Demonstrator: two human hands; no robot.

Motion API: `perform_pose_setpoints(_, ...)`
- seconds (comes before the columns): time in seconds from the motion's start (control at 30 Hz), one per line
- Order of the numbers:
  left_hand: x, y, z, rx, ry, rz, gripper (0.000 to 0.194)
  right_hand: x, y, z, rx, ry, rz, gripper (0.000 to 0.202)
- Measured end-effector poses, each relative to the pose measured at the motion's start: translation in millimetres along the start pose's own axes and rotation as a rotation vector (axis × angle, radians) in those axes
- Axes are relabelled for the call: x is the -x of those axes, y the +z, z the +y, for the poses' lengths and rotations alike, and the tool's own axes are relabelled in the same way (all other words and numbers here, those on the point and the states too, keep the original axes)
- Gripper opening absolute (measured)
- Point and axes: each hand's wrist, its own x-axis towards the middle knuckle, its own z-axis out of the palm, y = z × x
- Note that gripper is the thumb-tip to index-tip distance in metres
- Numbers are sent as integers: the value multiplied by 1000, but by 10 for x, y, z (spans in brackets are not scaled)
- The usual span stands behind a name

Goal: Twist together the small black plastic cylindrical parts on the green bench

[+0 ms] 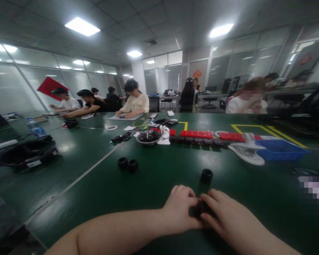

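Observation:
Close to the table's front edge, my left hand and my right hand meet around a small black part. Fingers of both hands are wrapped on it, and they hide most of its shape. Just beyond my hands a black cylindrical piece stands on the green table. Two more round black pieces, one beside the other, sit farther left, touching or nearly touching.
Across the table's middle lie a metal bowl of dark parts, black cables, a row of red blocks, a white stand and a blue tray. A black case is at left. Several people sit beyond.

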Motion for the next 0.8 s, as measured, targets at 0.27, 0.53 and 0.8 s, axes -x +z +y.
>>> perform_pose_setpoints(0.27, -48, -50, 70, 75, -17, -54, 23, -22, -142, -65, 2, 50, -124, 24)
perform_pose_setpoints(0.53, -66, -75, 81, 106, -18, -125, 23, -5, -175, -24, 10, 23, -103, 38)
perform_pose_setpoints(0.8, -78, -81, 95, 83, -26, -144, 24, -6, -149, 8, 33, 6, -108, 35)
